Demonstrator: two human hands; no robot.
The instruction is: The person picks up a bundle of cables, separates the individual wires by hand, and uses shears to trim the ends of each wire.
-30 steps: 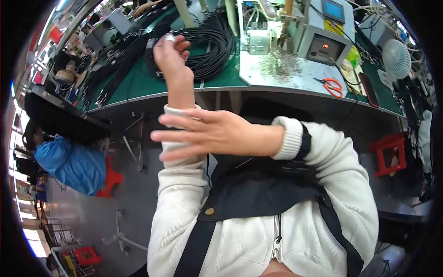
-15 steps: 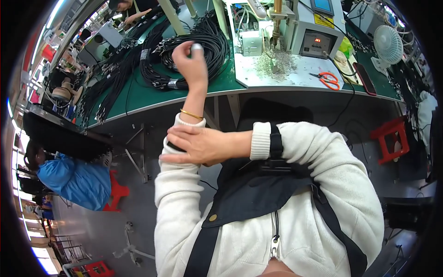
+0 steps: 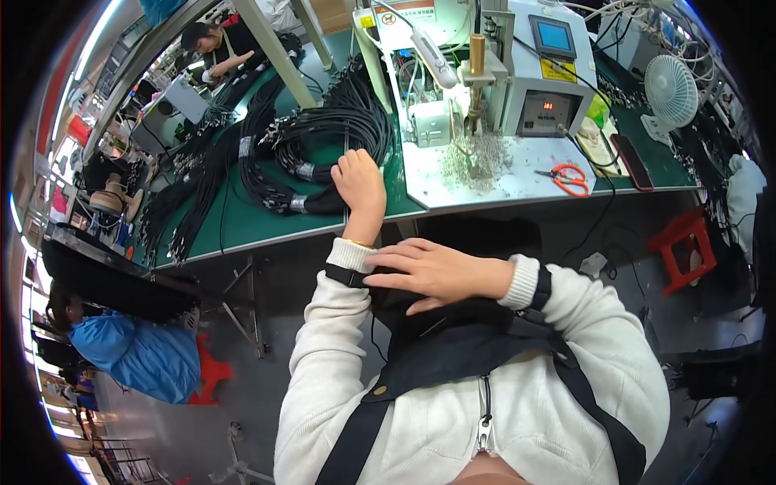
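Observation:
My left hand is at the table's front edge, beside the coiled bundle of black cables. Its fingers are curled in, and a thin dark line passes by them; what they hold, if anything, is hidden. A black band circles the white left sleeve just below the cuff. My right hand reaches across my front with its fingers spread, the tips at the left cuff and band. A second band sits on the right sleeve.
A machine with a brass-coloured head stands on a white plate strewn with small scraps. Orange-handled cutters, a phone and a white fan are to its right. People sit at the far left; a red stool is at right.
My left hand has come down from above the cables to the table edge, and its fingers have curled. My right hand has drawn back rightward off the left forearm. The view has shifted.

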